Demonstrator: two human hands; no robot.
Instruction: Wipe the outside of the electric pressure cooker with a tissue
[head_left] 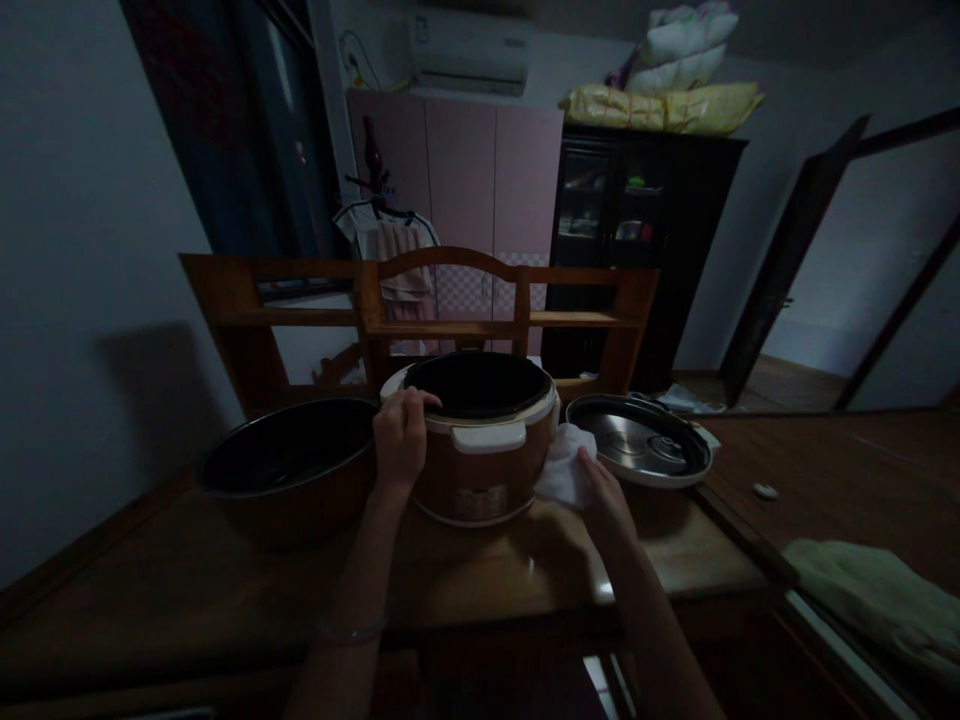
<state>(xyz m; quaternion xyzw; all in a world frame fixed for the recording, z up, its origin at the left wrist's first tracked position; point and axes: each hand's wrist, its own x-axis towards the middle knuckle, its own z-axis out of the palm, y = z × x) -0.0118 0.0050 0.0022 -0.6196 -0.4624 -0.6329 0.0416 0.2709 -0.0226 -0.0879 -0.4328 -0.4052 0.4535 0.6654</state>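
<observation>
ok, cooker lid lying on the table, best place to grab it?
The lid lies flat, inner side up, right of the rice cooker. Likely best pinched at its near rim from the right, since the right hand with the cloth sits closest.

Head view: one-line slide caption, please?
Left hand grips rice cooker rim; right hand presses white cloth against its side.

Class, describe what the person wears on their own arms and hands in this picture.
Both forearms are bare, with no sleeves showing and no gloves. The left hand has a thin, pale bangle around the forearm. The right hand shows nothing worn; the dim light hides any rings.
</observation>
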